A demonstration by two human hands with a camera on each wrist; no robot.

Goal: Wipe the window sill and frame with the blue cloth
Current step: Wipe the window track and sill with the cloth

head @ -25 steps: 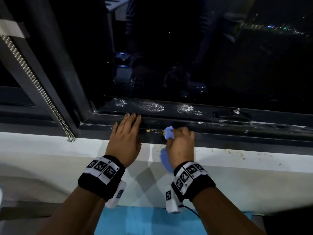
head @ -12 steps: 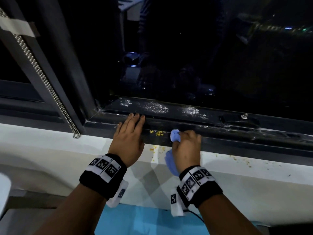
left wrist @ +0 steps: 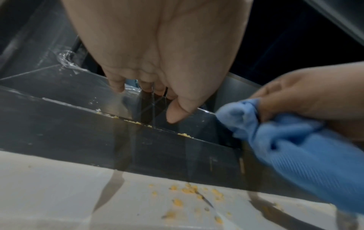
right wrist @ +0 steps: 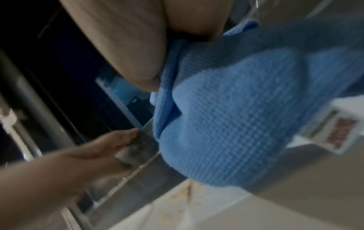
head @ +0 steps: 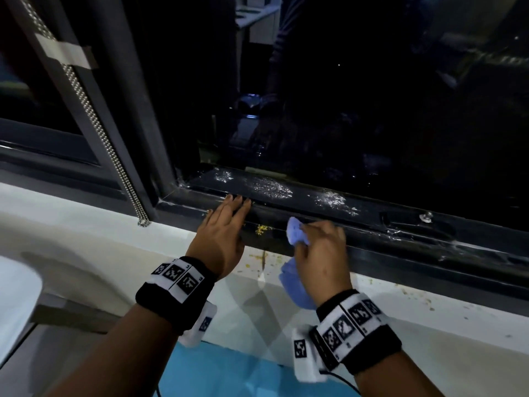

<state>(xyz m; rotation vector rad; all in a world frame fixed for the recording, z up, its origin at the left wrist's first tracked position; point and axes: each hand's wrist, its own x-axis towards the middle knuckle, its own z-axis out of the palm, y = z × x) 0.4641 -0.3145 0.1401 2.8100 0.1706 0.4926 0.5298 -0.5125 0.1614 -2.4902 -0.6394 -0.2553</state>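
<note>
My right hand grips a bunched blue cloth and holds its tip against the dark window frame rail; the rest of the cloth hangs down over the white sill. My left hand lies flat on the rail just to the left, fingers straight and reaching into the track. Yellow crumbs sit on the rail edge between the hands, and more are scattered on the sill below. In the right wrist view the cloth fills most of the picture.
A bead chain hangs along the slanted frame post at the left, ending near the sill. White dusty patches lie in the inner track. A small screw sits at the right of the track. Dark glass is above.
The right hand with the cloth has shifted slightly right along the rail, uncovering yellow crumbs. The left hand has stayed flat on the frame. The head view has moved closer.
</note>
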